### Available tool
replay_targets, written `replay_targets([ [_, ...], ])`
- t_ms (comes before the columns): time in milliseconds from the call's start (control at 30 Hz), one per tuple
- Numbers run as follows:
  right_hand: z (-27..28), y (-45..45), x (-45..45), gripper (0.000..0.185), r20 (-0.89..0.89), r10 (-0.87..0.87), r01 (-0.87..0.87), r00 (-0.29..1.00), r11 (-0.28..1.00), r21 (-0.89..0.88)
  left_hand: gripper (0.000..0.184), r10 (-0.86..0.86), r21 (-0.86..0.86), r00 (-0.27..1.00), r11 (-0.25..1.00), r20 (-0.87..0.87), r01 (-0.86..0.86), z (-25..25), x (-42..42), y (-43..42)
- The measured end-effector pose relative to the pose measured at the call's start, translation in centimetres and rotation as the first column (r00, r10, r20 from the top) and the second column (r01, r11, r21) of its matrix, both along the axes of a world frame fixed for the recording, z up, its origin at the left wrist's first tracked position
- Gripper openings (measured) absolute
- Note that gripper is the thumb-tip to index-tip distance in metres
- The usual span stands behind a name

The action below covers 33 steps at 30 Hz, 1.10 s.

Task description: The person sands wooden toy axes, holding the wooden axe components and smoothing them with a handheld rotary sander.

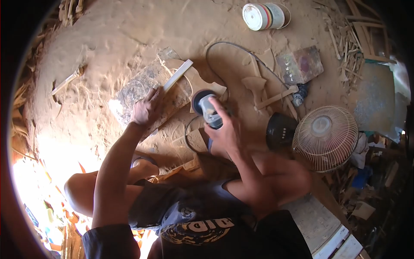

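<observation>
- The left arm reaches out from the near left toward the far side, slanting to the right, only slightly bent.
- The left hand is back upward, its fingers bent and pointing far and right, closed in a hold.
- The right forearm slants from the near right toward the far left.
- The right hand is closed in a grip to the right of the left hand and a little nearer, with one finger stretched toward the far left.
- The two hands are apart.
- The legs are folded, the left knee at left, the right knee at right.
</observation>
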State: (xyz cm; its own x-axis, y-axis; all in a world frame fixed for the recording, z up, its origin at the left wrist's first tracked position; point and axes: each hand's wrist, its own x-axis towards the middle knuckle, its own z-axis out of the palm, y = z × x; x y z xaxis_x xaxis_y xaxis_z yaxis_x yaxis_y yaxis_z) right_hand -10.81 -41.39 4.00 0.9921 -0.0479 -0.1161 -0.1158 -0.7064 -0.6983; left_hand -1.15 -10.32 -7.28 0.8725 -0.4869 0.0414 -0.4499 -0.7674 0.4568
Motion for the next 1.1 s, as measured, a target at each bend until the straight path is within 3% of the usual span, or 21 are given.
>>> replay_targets([
  [67, 0.3, 1.1, -0.6, 0.080, -0.035, 0.025, -0.026, 0.999, 0.999, -0.027, 0.061, -0.036, -0.017, 0.995, 0.999, 0.097, 0.038, -0.4, 0.0, 0.0],
  [400, -1.3, -3.9, 2.4, 0.077, 0.147, -0.252, 0.263, 0.957, 0.963, -0.061, 0.063, -0.011, 0.007, 0.990, 1.000, -0.138, 0.013, 0.6, 0.0, 0.5],
  [533, -0.4, -0.6, -2.0, 0.077, 0.167, -0.199, 0.195, 0.966, 0.980, 0.045, 0.060, 0.009, 0.053, 0.994, 0.999, -0.106, -0.003, 1.1, -0.2, -0.5],
  [600, -1.1, 1.4, -4.2, 0.076, 0.193, -0.093, 0.099, 0.977, 0.995, -0.019, 0.060, 0.032, 0.065, 0.991, 0.998, -0.131, -0.024, 1.3, -0.2, -0.6],
  [667, -2.5, 2.9, -5.6, 0.074, 0.210, -0.065, 0.065, 0.976, 0.998, 0.004, 0.058, -0.003, 0.012, 0.999, 1.000, -0.039, 0.003, 0.2, 0.0, -0.3],
  [733, -3.1, 3.8, -6.4, 0.074, 0.168, -0.090, 0.095, 0.982, 0.995, -0.022, 0.058, -0.041, -0.016, 0.998, 0.999, 0.056, 0.042, 0.2, -0.1, -0.2],
  [833, -3.6, 3.9, -6.6, 0.075, 0.235, -0.071, 0.091, 0.969, 0.993, -0.074, 0.057, 0.005, 0.016, 0.999, 1.000, -0.052, -0.004, 1.6, -0.3, -0.6],
  [1100, -3.8, 4.0, -6.2, 0.076, 0.208, -0.087, 0.116, 0.974, 0.985, -0.127, 0.056, 0.010, -0.010, 1.000, 1.000, -0.021, -0.011, 1.0, -0.1, -0.7],
])
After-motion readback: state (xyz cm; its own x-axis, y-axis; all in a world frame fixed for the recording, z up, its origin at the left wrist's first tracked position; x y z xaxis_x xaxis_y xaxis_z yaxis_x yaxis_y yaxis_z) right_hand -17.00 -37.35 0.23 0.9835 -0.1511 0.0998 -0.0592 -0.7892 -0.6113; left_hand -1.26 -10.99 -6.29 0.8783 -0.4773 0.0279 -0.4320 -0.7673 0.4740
